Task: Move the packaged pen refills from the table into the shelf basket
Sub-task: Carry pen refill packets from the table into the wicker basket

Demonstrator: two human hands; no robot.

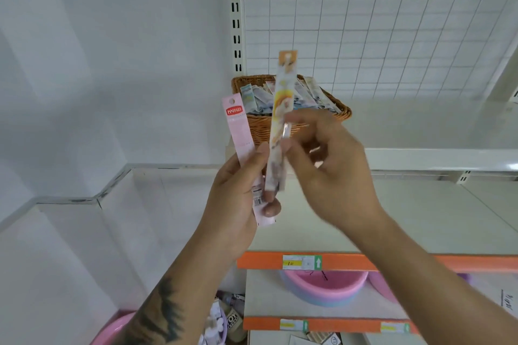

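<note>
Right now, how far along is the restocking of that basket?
Partly done: the wicker basket on the shelf already holds many packets. In hand: the left hand grips a pink packet, and the right hand pinches an orange packet in front of the basket. Both still need dropping in; the table isn't visible.

A plain white wall fills nine to eleven o'clock; a white wire grid panel spans one o'clock. White shelves with orange price strips sit toward five.
</note>
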